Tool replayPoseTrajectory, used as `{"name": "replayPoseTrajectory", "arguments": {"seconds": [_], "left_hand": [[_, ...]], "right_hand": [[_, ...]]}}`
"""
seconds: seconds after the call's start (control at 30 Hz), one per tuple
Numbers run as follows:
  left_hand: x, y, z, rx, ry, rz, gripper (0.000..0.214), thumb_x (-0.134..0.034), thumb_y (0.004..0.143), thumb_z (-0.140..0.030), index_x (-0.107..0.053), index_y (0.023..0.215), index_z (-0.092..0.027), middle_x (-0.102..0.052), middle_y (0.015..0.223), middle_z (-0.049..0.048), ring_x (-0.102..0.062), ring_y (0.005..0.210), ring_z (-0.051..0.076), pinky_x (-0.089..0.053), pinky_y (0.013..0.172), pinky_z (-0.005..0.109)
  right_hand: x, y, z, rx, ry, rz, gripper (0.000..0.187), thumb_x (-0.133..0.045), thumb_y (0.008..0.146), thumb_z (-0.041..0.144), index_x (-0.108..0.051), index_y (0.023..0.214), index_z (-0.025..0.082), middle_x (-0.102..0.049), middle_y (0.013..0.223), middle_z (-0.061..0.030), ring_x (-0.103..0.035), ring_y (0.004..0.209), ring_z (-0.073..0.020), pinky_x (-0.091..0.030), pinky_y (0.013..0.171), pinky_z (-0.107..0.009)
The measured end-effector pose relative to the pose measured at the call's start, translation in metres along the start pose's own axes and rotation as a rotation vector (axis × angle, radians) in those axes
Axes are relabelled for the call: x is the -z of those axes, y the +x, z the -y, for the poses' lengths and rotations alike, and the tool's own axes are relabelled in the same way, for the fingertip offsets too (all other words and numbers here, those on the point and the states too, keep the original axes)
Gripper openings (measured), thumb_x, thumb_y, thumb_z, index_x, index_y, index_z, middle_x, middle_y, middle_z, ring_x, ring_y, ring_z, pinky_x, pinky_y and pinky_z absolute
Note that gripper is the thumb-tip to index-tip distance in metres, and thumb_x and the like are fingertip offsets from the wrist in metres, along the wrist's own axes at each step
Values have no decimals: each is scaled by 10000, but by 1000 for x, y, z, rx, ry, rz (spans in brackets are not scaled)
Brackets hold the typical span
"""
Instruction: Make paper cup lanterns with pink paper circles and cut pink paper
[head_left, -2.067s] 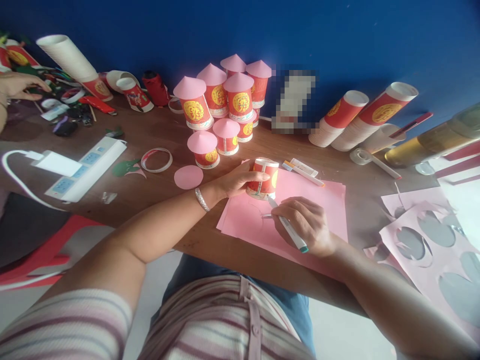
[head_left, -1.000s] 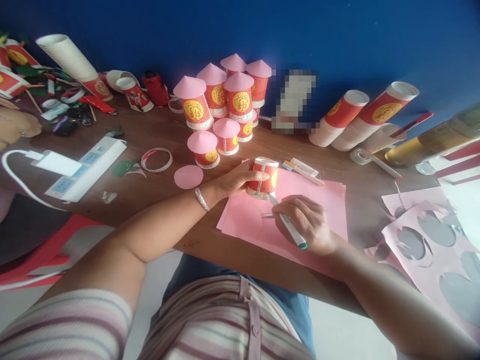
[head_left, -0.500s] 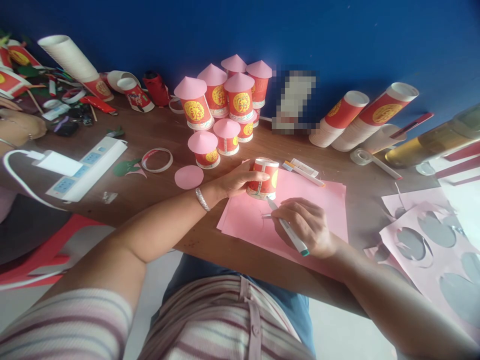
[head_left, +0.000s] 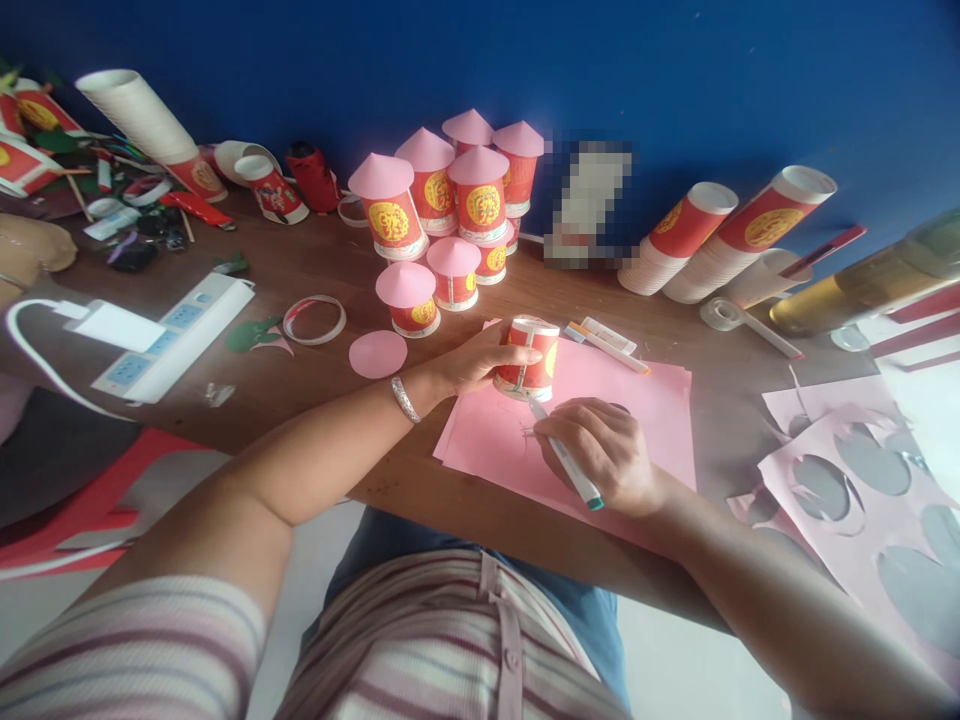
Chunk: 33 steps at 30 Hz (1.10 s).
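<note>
My left hand (head_left: 480,362) is closed round a red paper cup (head_left: 528,375) with a white rim, thumb lying across its side. The cup stands upright at the far left of some pink paper sheets (head_left: 637,420). In my right hand (head_left: 604,450) is a white marker (head_left: 571,470) with a green end, its tip at the cup's lower edge; whether it touches cannot be made out. Dark marks show on the paper beside the tip. Behind the cup lie more markers (head_left: 611,348). A pink paper disc (head_left: 378,354) lies left of my left hand.
Several red cups with pink cone tops (head_left: 424,215) stand behind. Cup stacks (head_left: 750,235) lean at back right. A power strip (head_left: 180,325) and paper ring (head_left: 315,320) lie left, a tape roll (head_left: 724,313) and cut pink paper (head_left: 795,460) right. Another person's hand (head_left: 34,250) rests far left.
The marker in my right hand has shifted slightly left along the cup's lower edge, its green end swinging left. The cup is turned or tilted very slightly. The other person's hand has drawn back left.
</note>
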<state>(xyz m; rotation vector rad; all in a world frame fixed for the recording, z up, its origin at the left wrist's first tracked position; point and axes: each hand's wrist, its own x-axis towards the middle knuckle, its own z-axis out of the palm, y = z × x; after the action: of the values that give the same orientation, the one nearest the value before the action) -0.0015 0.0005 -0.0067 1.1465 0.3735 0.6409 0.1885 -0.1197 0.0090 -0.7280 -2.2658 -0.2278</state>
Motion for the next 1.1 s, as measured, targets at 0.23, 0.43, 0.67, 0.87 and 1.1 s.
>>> {"name": "replayPoseTrajectory", "arguments": {"seconds": [0.23, 0.43, 0.67, 0.87, 1.1], "left_hand": [[1, 0, 2, -6, 16, 8, 280, -813, 794, -374, -694, 908, -148, -672, 841, 48, -629, 743, 147, -519, 681, 266], [1, 0, 2, -7, 30, 0, 275, -812, 797, -373, -690, 893, -147, -674, 827, 46, -629, 732, 144, -517, 674, 263], [1, 0, 2, -6, 19, 2, 286, -822, 792, -370, -690, 908, -144, -671, 828, 45, -627, 735, 141, -517, 674, 260], [2, 1, 2, -17, 8, 13, 289, -821, 801, -354, -673, 931, -142, -649, 825, 27, -615, 732, 129, -511, 670, 253], [2, 0, 2, -12, 39, 16, 293, -809, 799, -375, -675, 912, -141, -664, 827, 42, -621, 732, 139, -508, 668, 260]], "right_hand": [[-1, 2, 0, -11, 16, 1, 270, -611, 919, 17, -629, 1122, 195, -700, 802, -8, -681, 687, -168, -585, 656, -315], [-1, 4, -1, 10, 10, 2, 230, -625, 924, 14, -620, 1101, 161, -700, 798, -25, -682, 686, -173, -586, 657, -321], [0, 4, -1, 3, -16, 8, 228, -599, 943, 16, -606, 1089, 190, -689, 786, -4, -661, 682, -154, -581, 671, -311], [-2, 4, -1, 5, -3, -1, 216, -603, 943, 21, -608, 1084, 184, -690, 798, -10, -665, 694, -160, -586, 671, -318], [-1, 4, -1, -1, -14, 3, 205, -600, 953, 27, -610, 1076, 191, -684, 788, -4, -662, 697, -156, -594, 690, -318]]}}
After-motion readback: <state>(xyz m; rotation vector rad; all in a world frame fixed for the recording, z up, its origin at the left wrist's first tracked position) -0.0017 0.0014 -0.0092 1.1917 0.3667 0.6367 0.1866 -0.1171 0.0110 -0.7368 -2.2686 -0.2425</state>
